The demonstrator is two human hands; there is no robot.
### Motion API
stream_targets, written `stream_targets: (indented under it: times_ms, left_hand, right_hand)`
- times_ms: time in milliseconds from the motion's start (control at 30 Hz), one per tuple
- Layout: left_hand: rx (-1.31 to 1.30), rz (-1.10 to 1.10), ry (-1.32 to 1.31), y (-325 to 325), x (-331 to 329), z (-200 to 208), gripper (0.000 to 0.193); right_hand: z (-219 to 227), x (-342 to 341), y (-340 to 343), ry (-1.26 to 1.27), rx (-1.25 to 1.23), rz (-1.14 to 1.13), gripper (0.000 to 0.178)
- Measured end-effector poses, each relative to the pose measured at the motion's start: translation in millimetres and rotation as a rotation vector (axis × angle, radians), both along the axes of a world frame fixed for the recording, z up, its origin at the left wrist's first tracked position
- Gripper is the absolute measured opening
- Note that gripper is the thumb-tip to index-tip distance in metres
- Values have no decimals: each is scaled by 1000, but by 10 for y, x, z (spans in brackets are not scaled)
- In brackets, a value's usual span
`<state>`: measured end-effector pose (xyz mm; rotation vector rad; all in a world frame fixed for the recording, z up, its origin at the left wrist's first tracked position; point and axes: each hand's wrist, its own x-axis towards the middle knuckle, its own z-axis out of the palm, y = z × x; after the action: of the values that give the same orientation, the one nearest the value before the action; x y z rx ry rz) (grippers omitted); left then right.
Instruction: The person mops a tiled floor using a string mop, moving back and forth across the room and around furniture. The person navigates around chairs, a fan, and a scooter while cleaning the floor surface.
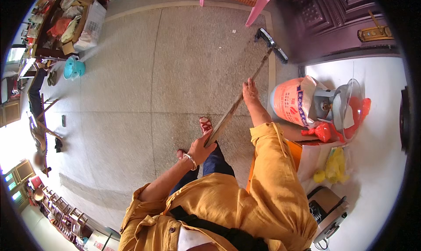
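A long wooden-handled broom (231, 112) slants away from me across the floor. Its black and white head (272, 46) rests near the purple door at the far right. Low on the handle's near end, my left hand (202, 148) is closed round the wood, a pale bangle at its wrist. Farther up the same handle, my right hand (250, 91) grips it with the arm stretched forward. Small pale scraps (233, 31) lie on the floor left of the broom head.
A pink chair (262, 5) stands at the far edge. To the right are a gas cylinder wrapped in printed plastic (293, 101), red bags (323, 131) and a cooker (326, 211). A turquoise bucket (74, 68) and cluttered shelves (44, 36) line the left, where another person (39, 132) is seen.
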<state>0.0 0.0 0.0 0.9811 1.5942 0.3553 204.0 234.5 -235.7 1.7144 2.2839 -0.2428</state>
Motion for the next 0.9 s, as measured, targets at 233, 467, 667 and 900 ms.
stream_targets:
  times_ms: [233, 467, 667, 900]
  left_hand:
    - [10, 11, -27, -947, -438, 197, 59]
    - [-73, 152, -43, -2640, -1214, 759, 56]
    - [-276, 412, 35, -4438, -1957, 1632, 55]
    - [-607, 846, -49, -6748, -1964, 2751, 57]
  right_hand:
    - [420, -417, -981, -103, 10, 205, 34]
    - [501, -1186, -2650, 153, 35, 506, 28]
    - [954, -2267, -4313, 457, -444, 941, 17]
    - [1567, -2745, -6395, 904, -293, 1449, 22]
